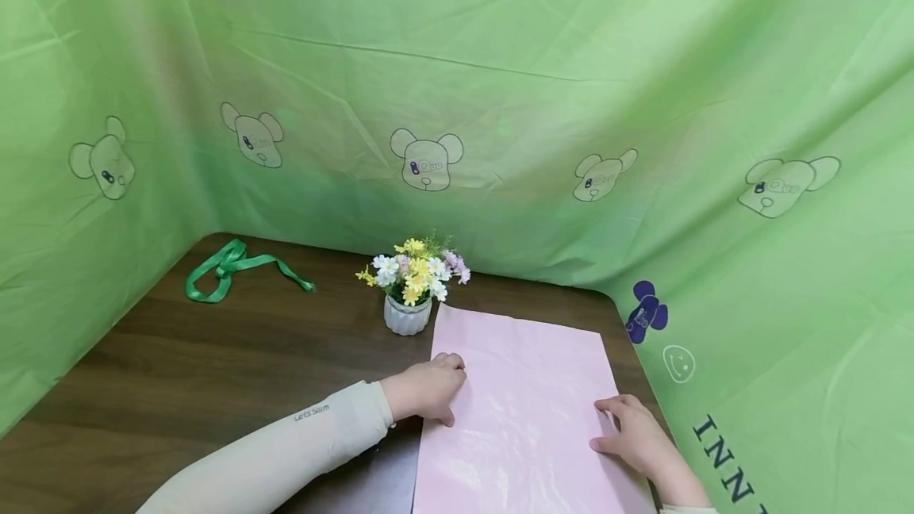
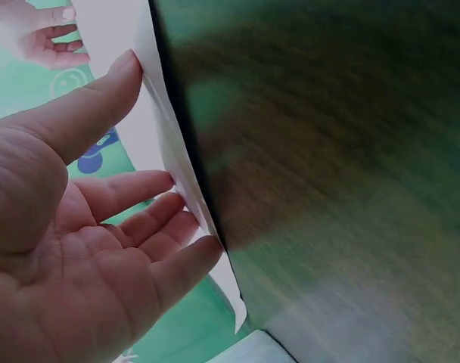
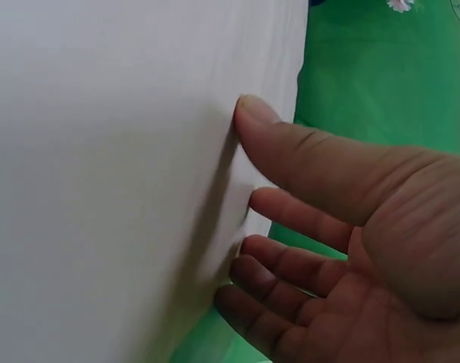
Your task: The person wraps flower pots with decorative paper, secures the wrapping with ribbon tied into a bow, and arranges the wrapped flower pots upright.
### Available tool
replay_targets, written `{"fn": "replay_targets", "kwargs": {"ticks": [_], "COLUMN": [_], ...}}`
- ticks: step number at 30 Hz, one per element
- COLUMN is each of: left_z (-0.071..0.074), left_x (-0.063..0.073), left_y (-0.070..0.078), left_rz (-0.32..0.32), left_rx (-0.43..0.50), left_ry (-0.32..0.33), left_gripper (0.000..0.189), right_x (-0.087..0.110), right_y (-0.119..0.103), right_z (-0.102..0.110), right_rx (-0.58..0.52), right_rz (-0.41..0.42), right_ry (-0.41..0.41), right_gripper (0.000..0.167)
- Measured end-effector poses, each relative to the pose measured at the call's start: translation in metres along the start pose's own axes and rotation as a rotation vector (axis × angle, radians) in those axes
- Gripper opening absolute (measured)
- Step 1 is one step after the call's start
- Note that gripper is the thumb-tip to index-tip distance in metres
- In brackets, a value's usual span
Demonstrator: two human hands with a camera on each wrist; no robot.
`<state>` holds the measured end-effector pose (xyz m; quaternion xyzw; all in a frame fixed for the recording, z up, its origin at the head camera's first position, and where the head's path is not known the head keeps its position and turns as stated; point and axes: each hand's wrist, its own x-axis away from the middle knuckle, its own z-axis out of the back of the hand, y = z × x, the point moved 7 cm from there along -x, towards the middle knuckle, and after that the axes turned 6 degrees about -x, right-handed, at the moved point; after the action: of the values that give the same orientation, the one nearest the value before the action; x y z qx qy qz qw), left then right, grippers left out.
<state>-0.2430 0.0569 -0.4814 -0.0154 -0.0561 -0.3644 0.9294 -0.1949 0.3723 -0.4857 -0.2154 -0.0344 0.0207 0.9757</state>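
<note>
Head view: left hand (image 1: 430,387) and right hand (image 1: 638,436), fingers spread, are touching pink paper (image 1: 524,399); likely flimsy, best held by edges.

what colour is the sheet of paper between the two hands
The paper is plain pale pink; it shows best in the head view.

L hand (image 1: 428,389), R hand (image 1: 637,436), pink sheet (image 1: 527,391) btwn

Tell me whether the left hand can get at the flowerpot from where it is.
Probably yes: the flowerpot stands just beyond the left hand, with bare tabletop between, though that hand is touching the edge of the pink sheet.
</note>
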Motion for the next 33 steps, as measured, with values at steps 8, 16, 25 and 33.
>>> {"fn": "replay_targets", "kwargs": {"ticks": [8,16,25,33], "left_z": [-0.002,-0.003,-0.002,-0.006], "left_x": [-0.003,-0.004,-0.007,-0.011], "left_y": [-0.006,-0.013,-0.016,-0.025], "left_rz": [0.01,-0.02,-0.033,-0.04], "left_rx": [-0.005,0.001,0.023,0.041], "left_ry": [-0.007,-0.028,-0.02,-0.009], "left_gripper": [0.057,0.056,0.053,0.052], "right_x": [-0.004,-0.006,-0.006,-0.017], "right_y": [-0.009,-0.014,-0.013,-0.016], "right_z": [0.002,0.004,-0.002,0.001], "right_rx": [0.056,0.092,0.046,0.011], "right_rz": [0.061,0.096,0.201,0.209], "right_ry": [-0.022,-0.012,-0.074,-0.112], "right_gripper": [0.066,0.07,0.069,0.077]}}
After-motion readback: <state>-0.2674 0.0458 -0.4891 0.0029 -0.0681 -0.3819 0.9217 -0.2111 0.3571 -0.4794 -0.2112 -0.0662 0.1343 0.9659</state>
